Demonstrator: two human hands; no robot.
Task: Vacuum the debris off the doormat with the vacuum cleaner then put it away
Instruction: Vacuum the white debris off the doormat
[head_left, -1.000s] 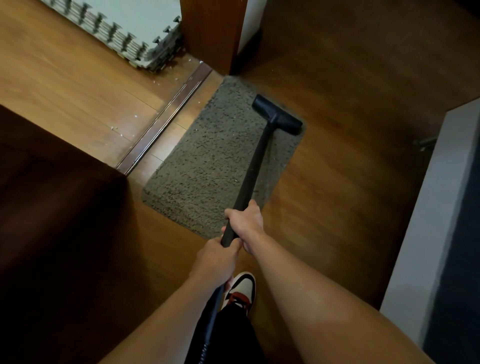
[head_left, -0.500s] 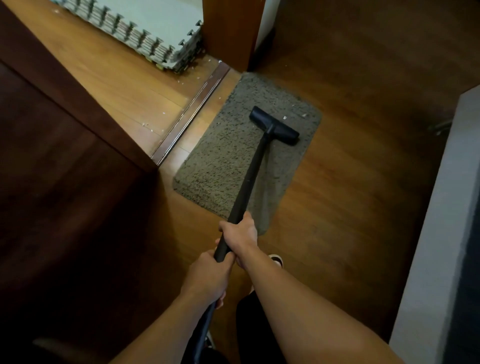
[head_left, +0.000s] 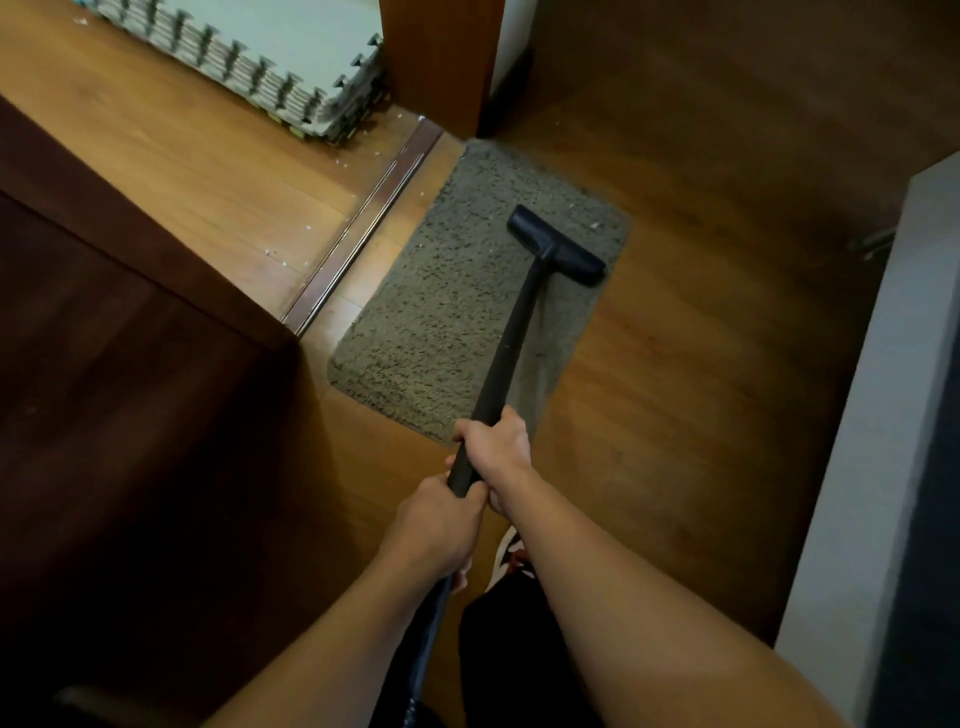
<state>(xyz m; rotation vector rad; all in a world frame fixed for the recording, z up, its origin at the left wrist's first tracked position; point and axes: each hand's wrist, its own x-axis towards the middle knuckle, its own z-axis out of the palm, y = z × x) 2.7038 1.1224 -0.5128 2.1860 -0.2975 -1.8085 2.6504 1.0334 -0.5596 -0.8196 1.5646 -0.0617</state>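
Brown wooden floor (head_left: 701, 364): grey shaggy rectangular doormat (head_left: 441, 312) lies beside doorway track (head_left: 363, 228). Black vacuum cleaner tube (head_left: 511, 343) slants across mat, flat nozzle (head_left: 556, 247) resting on its far right part. I see right hand (head_left: 496, 449) gripping tube ahead of left hand (head_left: 436, 525), also gripping. Pale debris flecks (head_left: 595, 225) just beyond nozzle.

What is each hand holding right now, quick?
Left hand: closed around the vacuum wand, nearer the body.
Right hand: closed around the same wand, just ahead of the left.
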